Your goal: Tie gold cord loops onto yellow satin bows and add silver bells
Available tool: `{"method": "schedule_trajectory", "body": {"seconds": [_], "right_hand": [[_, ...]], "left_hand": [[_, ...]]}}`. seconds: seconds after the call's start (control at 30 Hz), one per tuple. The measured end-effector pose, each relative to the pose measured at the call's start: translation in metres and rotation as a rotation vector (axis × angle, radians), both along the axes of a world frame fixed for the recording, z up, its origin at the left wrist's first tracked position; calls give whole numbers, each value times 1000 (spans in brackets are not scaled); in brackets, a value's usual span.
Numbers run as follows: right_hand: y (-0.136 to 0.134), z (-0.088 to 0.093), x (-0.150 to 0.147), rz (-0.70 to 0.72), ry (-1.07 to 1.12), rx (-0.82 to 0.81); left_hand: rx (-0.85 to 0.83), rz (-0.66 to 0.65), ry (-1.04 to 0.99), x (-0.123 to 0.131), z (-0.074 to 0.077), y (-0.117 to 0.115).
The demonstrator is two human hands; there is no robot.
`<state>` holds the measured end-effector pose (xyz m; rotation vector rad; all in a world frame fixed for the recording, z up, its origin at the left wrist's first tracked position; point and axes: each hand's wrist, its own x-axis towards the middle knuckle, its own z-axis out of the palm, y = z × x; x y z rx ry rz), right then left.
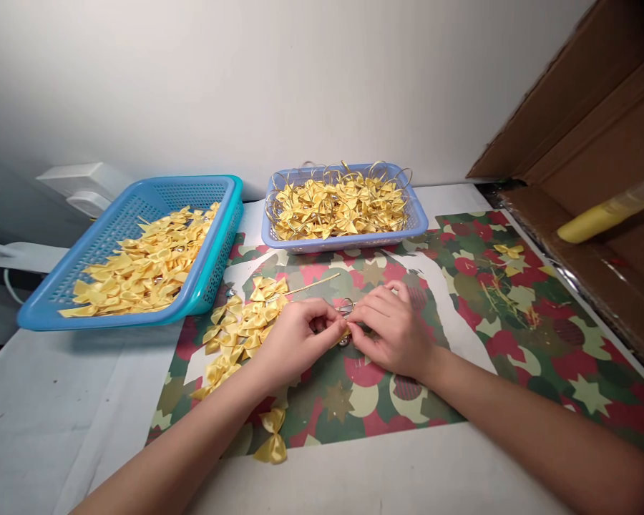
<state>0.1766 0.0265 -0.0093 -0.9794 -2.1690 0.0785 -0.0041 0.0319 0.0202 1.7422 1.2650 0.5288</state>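
Over the middle of the patterned sheet my left hand (312,329) and my right hand (389,325) meet, their fingertips pinched together on a small yellow ribbon bow (345,334). Most of this bow is hidden by the fingers. Just below the fingertips shows a small shiny round bead or bell (344,342). A thin curved gold tie (348,302) sticks up between the hands. Beside my left hand lies a loose pile of yellow bows (241,329), with a straight gold tie (314,284) behind it. One single bow (272,436) rests nearer the front edge.
At the back left a blue basket (123,315) holds many yellow bows. Bows with curled gold ties fill a lilac basket (343,243) by the wall. To the right are thread scraps (509,297), a cardboard box (584,121) and a yellow-filled tube (601,214).
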Motion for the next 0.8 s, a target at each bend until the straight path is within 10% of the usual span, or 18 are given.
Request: {"method": "schedule_trajectory", "body": {"seconds": [0.8], "right_hand": [[-1, -1, 1, 8, -41, 50]], "left_hand": [[89, -81, 81, 4, 1, -2]]}}
